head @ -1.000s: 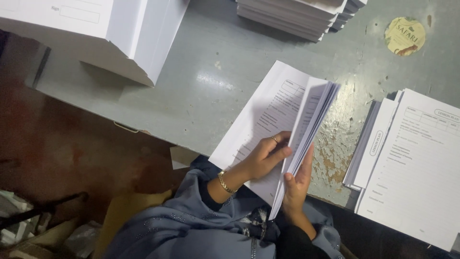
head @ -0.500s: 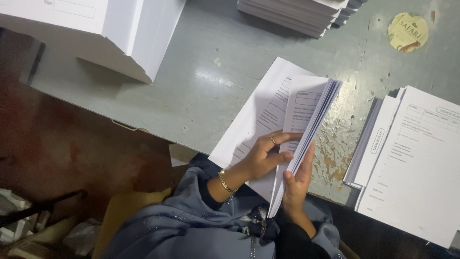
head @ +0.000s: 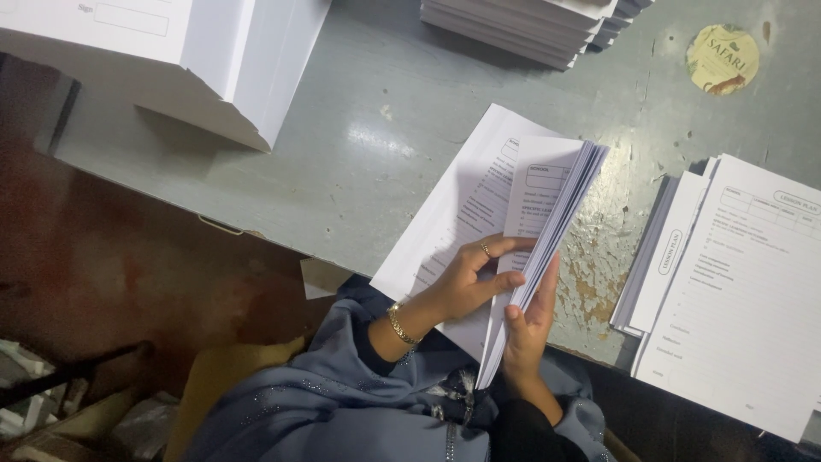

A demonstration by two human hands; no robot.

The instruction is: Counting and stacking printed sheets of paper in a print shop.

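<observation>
Grey table (head: 342,154): both hands (head: 466,282) clasp upright sheaf of printed sheets (head: 547,205).

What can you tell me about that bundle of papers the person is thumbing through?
The bundle of papers is a thick sheaf of white printed forms, raised on edge and leaning, its loose sheets fanned at the top. The right hand grips its lower edge from beneath, while the left hand presses fingers against the facing page. It stands over more flat printed sheets at the near edge of the worn grey table.
</observation>
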